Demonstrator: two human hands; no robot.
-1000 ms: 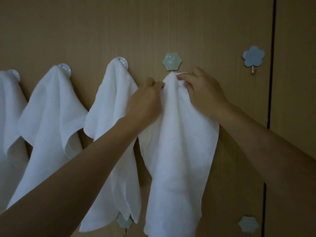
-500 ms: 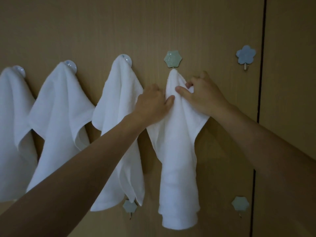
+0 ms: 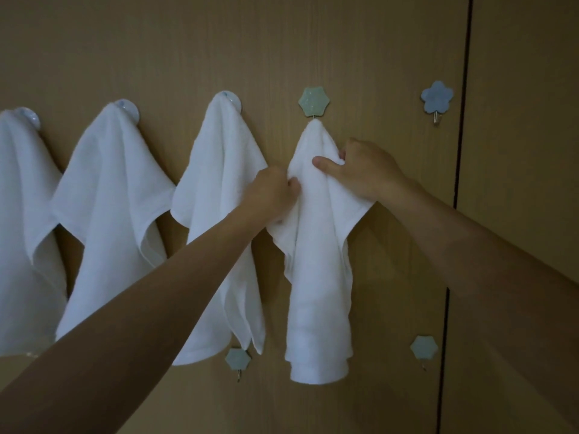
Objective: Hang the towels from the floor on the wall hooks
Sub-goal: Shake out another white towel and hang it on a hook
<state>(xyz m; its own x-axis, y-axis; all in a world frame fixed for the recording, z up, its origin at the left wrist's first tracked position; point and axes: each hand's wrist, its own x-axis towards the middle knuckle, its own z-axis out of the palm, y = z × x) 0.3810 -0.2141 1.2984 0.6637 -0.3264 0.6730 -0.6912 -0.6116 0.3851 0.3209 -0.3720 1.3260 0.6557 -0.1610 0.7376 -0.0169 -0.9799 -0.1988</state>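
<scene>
a tan wood-grain wall panel (image 3: pixel 344 42) fills the view, with a dark vertical seam (image 3: pixel 463 120) well to the right of the fingers. four plain white towels hang on it in a row. the held towel (image 3: pixel 316 277) is the rightmost: its top is gathered to a point on the green hook (image 3: pixel 313 101) just above the fingers, and it drapes in soft folds to a rolled bottom edge far below them. left of the fingers hang the third towel (image 3: pixel 219 214), the second towel (image 3: pixel 106 214) and the first towel (image 3: pixel 18 230), each peaked on one of the round hooks (image 3: pixel 233 100). the left hand (image 3: pixel 272 192) has its fingers (image 3: pixel 291 184) curled, pinching the held towel's left fold. the right hand (image 3: pixel 366 170) grips the right fold between its thumb (image 3: pixel 322 162) and curled fingers. up and right of the fingers sits a blue flower hook (image 3: pixel 436 97). low below them are a lower left hook (image 3: pixel 238 358) and a lower right hook (image 3: pixel 423 347).
</scene>
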